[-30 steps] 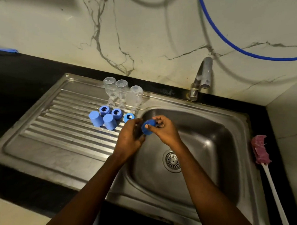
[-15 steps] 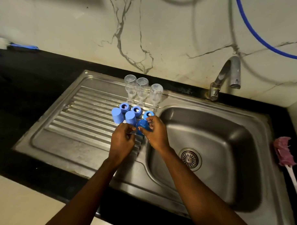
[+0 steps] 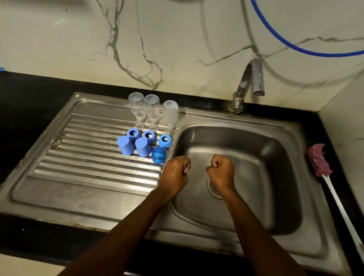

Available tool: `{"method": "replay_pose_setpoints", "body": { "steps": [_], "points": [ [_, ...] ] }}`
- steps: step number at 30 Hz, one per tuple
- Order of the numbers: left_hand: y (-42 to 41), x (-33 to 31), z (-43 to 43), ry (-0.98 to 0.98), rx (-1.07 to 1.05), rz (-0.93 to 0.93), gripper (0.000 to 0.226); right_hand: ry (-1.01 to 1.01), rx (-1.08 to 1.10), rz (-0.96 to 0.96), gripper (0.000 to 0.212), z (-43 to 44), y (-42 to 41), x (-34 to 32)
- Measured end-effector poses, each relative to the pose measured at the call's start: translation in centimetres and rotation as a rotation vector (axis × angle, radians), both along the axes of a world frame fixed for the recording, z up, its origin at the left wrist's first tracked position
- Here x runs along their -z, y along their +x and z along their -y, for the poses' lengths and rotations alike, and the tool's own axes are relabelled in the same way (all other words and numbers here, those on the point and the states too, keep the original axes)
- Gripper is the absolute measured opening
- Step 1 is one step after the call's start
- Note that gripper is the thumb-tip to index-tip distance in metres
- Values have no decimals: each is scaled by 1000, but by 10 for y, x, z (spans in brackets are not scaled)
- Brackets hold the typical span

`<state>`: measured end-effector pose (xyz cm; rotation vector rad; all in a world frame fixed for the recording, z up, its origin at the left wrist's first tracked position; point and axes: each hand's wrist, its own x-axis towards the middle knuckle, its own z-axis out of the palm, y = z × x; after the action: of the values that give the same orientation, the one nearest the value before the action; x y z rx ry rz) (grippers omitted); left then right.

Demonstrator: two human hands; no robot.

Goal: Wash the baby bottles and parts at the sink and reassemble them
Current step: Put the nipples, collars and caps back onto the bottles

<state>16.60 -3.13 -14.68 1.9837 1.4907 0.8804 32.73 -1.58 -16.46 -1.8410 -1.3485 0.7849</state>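
Both hands hang over the basin (image 3: 274,182), the left hand (image 3: 174,172) near the drainboard (image 3: 83,165) edge and the right hand (image 3: 221,172) above the drain. Their fingers (image 3: 186,166) are clenched into fists and hold nothing.

The parts stand together on the drainboard:
- Three clear bottles (image 3: 152,111) are mouth-down at the back.
- Three blue rings (image 3: 149,135) sit in front of them.
- Two solid caps (image 3: 125,145) and a see-through dome cap (image 3: 159,155) sit nearest.

Washing looks done and reassembly comes next. Water should be shaken off over the basin, not over the parts. Each bottle is best lifted by its body, turned upright and steadied with one hand. The other hand then seats a ring squarely and turns it without forcing the thread. The bottles stand close together and look easy to topple, so the outermost one should go first. Whether the rings hold teats cannot be told.
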Motion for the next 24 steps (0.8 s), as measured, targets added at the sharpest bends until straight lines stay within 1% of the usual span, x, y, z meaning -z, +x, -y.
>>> {"method": "replay_pose_setpoints", "body": {
  "steps": [3,4,6,7,8,10,12,13,15,18,20,24],
  "points": [
    [16,12,-7,-191,33,-17,36,-171,-89,-35,33,6,20,2],
    [20,13,-8,-262,50,-42,39,-211,-113,-62,30,7,26,2],
    [27,13,-9,-322,40,-64,43,-243,-122,-91,29,6,35,-1],
    [31,10,-9,-320,15,-57,39,-228,-110,-84,28,5,38,-2],
    [34,8,-10,-317,-4,-50,34,-195,-99,-67,28,4,42,-1],
    [37,4,-14,-333,7,-80,34,-142,-123,-19,37,0,46,3],
    [38,0,-16,-376,65,-140,36,-164,-195,7,44,-4,47,6],
    [38,-1,-17,-382,80,-158,42,-191,-235,6,45,-6,46,6],
    [36,-6,-19,-343,48,-157,46,-213,-285,-29,42,-12,41,2],
    [26,-23,-27,-234,-81,-115,30,-138,-298,-67,32,-25,22,-6],
    [10,-34,-39,-179,-160,-109,21,-68,-335,-44,30,-38,6,-8],
    [-31,-50,-70,-86,-274,-143,16,15,-445,37,31,-58,-26,-12]
  ]
}}
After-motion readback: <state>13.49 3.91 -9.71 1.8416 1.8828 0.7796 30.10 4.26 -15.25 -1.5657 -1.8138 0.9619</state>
